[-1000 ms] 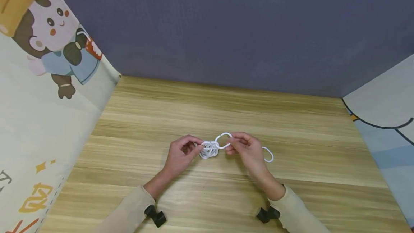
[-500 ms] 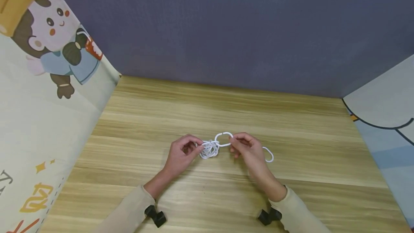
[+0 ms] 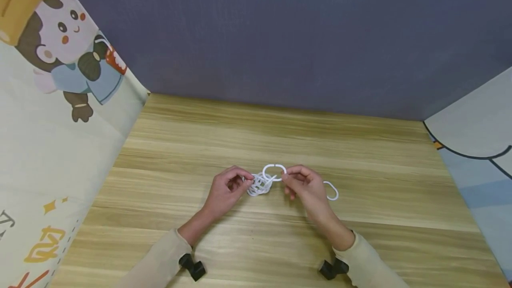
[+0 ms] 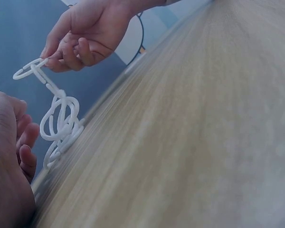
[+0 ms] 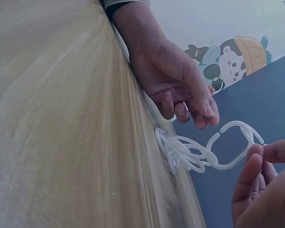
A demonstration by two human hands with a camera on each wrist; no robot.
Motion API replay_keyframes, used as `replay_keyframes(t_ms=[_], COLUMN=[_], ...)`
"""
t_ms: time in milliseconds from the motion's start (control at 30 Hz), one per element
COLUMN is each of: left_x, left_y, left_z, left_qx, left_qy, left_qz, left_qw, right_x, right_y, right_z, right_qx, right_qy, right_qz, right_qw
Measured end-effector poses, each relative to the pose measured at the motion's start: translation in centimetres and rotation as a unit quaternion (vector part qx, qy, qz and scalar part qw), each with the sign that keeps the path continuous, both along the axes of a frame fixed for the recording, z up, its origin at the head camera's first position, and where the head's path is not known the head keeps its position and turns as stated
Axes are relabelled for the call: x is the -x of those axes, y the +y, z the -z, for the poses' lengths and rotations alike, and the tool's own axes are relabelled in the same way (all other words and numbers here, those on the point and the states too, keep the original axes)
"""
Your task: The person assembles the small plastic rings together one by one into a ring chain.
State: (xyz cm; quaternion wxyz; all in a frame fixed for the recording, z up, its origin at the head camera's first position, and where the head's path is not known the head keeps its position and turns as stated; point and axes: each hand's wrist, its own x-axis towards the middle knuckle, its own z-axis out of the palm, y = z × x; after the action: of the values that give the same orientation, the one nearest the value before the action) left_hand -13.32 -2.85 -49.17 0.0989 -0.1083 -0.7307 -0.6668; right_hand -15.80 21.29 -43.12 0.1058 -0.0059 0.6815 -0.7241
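My right hand [image 3: 310, 190] pinches a white oval split link [image 3: 264, 169] between thumb and forefinger, raised over the wooden table. From it hangs a second split link [image 5: 228, 166], its gap showing in the right wrist view. Below, a tangled chain of several white links [image 5: 183, 154] is bunched on the tabletop. My left hand [image 3: 226, 192] stays at the bunch's left side, thumb and forefinger tips close together. In the right wrist view those fingertips [image 5: 210, 113] show no link between them, and the other fingers are loosely bent.
A single loose white link [image 3: 334, 198] lies on the table [image 3: 256, 243], just right of my right hand and partly hidden by it. A dark wall [image 3: 280, 43] stands behind the table; a cartoon-printed panel [image 3: 100, 146] stands at left.
The link in my right hand has shifted slightly left, over the bunch. My left fingers have let go of the link they were pinching and have stayed nearly in place.
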Motion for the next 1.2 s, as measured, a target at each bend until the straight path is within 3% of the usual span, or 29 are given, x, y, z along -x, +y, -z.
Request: replay_keyframes(t_ms=[333, 667, 1200], left_x=[-0.1, 0.3, -0.3], left_y=[-0.3, 0.3, 0.0], left_z=[0.2, 0.8, 1.1], left_qx=[-0.009, -0.032, -0.057], left_qy=[0.001, 0.043, -0.009], left_qz=[-0.006, 0.028, 0.001], left_qw=[0.9999, 0.9982, 0.9983], right_x=[-0.2, -1.1, -1.2], right_y=[0.2, 0.3, -0.7], right_z=[0.9, 1.5, 2.0], right_qx=[-0.017, -0.029, -0.075], right_qy=[-0.012, -0.011, -0.006], right_qz=[-0.022, -0.020, -0.080], right_qw=[1.000, 0.999, 0.994])
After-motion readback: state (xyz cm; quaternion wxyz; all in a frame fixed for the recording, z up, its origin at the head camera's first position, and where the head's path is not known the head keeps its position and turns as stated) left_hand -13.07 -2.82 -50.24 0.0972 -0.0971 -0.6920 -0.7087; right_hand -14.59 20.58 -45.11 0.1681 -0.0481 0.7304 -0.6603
